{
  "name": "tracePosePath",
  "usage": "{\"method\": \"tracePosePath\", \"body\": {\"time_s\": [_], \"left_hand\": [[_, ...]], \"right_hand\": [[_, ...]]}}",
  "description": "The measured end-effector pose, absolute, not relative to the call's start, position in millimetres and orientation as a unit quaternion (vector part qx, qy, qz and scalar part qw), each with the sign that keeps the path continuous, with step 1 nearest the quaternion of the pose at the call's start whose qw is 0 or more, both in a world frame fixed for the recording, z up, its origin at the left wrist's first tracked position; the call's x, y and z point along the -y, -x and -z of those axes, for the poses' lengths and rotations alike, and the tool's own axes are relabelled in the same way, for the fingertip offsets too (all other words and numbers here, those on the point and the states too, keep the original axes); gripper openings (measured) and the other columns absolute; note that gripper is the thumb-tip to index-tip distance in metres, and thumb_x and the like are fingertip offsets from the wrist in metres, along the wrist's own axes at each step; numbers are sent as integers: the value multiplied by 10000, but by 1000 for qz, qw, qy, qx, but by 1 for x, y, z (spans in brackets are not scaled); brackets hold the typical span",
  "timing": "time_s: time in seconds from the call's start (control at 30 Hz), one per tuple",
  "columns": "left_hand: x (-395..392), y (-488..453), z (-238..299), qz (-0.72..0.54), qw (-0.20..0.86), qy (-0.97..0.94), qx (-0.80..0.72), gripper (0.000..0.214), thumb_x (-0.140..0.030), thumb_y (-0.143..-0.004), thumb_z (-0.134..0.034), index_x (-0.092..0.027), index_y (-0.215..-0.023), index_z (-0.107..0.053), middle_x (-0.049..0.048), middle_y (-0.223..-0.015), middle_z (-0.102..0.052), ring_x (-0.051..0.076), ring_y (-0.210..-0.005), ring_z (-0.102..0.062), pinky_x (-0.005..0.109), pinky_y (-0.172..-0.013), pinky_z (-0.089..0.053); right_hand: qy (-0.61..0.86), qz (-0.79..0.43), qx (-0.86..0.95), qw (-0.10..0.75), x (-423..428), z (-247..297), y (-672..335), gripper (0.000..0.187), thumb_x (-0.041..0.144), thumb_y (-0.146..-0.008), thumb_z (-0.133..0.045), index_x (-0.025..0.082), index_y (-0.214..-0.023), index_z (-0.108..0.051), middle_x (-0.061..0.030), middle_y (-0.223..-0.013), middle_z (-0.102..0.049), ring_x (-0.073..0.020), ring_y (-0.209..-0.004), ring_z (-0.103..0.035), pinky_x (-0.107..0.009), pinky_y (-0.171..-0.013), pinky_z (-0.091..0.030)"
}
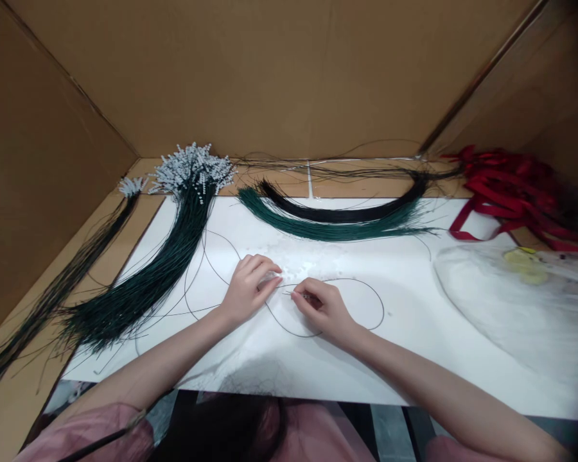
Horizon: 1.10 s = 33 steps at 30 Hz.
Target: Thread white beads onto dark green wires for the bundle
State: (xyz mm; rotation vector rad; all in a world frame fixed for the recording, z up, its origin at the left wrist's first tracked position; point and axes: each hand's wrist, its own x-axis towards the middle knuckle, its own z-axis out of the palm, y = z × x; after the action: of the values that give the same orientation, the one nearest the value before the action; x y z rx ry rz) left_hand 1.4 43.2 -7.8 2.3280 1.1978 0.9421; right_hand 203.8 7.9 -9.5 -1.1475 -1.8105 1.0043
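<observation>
My left hand rests on the white sheet, fingers curled and pinched over small clear beads scattered there. My right hand lies close beside it, fingers pinched on the end of a thin dark cord that loops across the sheet. The fingertips of both hands nearly meet. What the left fingers hold is too small to make out.
A dark green cord bundle with white beaded ends fans out at left, a thinner bundle beside it. Green and black cord bundles curve at the back. Red ribbons and a clear plastic bag lie right. Cardboard walls enclose the area.
</observation>
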Motion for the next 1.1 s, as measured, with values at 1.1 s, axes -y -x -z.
{"method": "tracePosePath", "body": {"time_s": [1.1], "left_hand": [[-44, -3, 9, -371, 367, -776, -353, 112, -90, -888, -556, -160, -833, -624, 31, -844, -667, 138, -804, -636, 244, -714, -491]], "right_hand": [[450, -438, 682, 373, -7, 10, -204, 149, 232, -904, -548, 151, -817, -639, 35, -593, -451, -88, -541, -391, -225, -527, -314]]}}
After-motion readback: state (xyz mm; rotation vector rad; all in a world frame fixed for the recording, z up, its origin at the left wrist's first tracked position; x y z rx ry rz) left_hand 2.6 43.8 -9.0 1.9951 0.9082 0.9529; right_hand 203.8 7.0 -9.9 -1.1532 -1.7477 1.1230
